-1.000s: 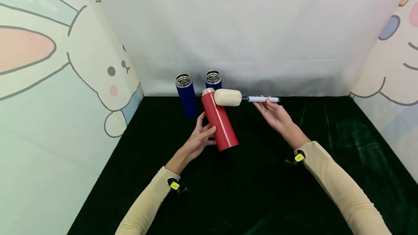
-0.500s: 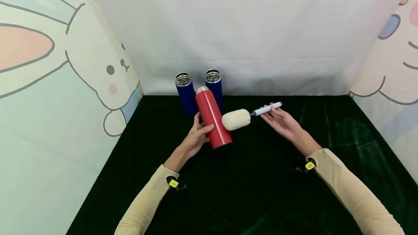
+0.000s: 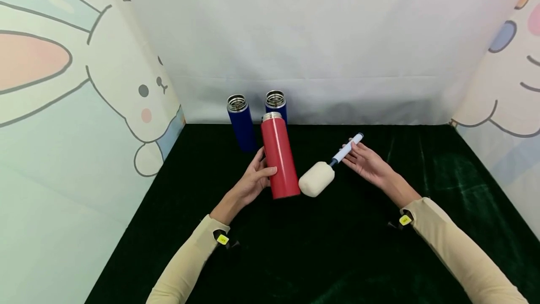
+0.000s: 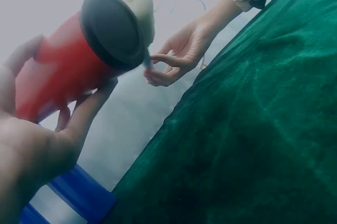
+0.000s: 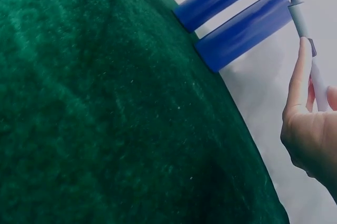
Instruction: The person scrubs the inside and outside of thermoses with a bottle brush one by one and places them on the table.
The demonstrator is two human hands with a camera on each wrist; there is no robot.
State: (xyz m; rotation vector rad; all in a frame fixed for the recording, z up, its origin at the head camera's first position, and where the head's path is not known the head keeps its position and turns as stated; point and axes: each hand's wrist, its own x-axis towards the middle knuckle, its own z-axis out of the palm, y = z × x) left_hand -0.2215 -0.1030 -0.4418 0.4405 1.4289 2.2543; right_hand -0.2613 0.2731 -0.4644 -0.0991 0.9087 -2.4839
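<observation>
So the left hand grips the red thermos bottle above the bench, toward its back edge; the right hand pinches the bottle brush. Looks like outside scrubbing; next needs steady rubbing.

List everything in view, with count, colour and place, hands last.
Red cylindrical bottle: 1, silver neck, centre
Blue cylindrical bottles: 2, silver rims, standing behind
Cream-headed brush: 1, pale blue handle, right of centre
Velvety cloth: 1, dark green, underneath
Plain backdrop: 1, white, rear
Cartoon-printed panels: 2, pastel, both sides
Wrist devices: 2, black and yellow, wrists
Long sleeves: 2, beige, both arms
Left hand: 1, gripping red bottle
Right hand: 1, pinching brush handle
</observation>
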